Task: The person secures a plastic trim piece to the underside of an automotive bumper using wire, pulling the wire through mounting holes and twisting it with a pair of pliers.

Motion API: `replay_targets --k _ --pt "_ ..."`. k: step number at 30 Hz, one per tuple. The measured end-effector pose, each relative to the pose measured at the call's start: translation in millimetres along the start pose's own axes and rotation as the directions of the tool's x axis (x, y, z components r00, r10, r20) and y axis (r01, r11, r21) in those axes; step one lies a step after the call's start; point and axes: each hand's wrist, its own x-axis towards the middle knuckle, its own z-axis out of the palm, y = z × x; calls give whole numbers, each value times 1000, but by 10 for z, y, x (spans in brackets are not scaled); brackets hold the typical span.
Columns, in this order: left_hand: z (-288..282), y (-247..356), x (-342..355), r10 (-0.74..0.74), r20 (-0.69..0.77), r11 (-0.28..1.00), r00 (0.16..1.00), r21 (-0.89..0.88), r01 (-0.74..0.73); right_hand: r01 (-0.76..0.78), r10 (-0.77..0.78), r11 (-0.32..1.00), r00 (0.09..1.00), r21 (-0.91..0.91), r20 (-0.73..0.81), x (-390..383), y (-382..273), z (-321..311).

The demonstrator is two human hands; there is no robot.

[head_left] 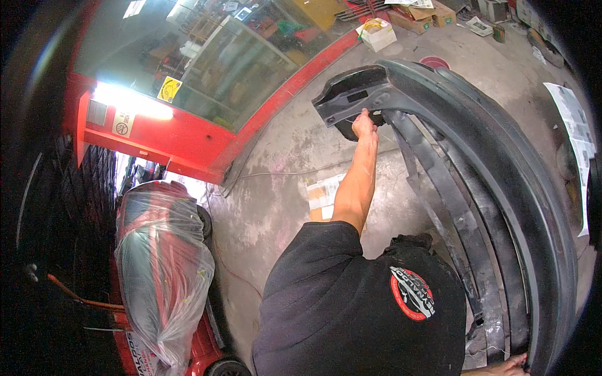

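A long, curved dark grey car bumper (476, 169) runs from the top middle down to the lower right, its inner side with several strips showing. My left hand (365, 128) grips the bracket-like upper end of it, arm outstretched. At the lower right edge my right hand (511, 365) is closed on the bumper's lower part, only partly in view. My black shirt with a round printed logo fills the lower middle.
A red car (200, 344) under plastic sheeting (163, 250) stands at lower left. A red-framed glass partition (207, 147) is behind it. Paper (323, 191) and a cable (263, 174) lie on the concrete floor. Cardboard boxes (411, 22) sit at the back, white sheets (564, 144) at right.
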Motion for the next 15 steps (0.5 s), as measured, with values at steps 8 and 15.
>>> replay_targets --k 8,15 --pt "-72 26 217 53 141 991 989 112 -69 -790 806 563 590 244 50 567 -1134 -89" --pt "-239 -193 33 31 173 963 984 257 -76 -630 981 -40 124 775 152 802 -1578 -118"
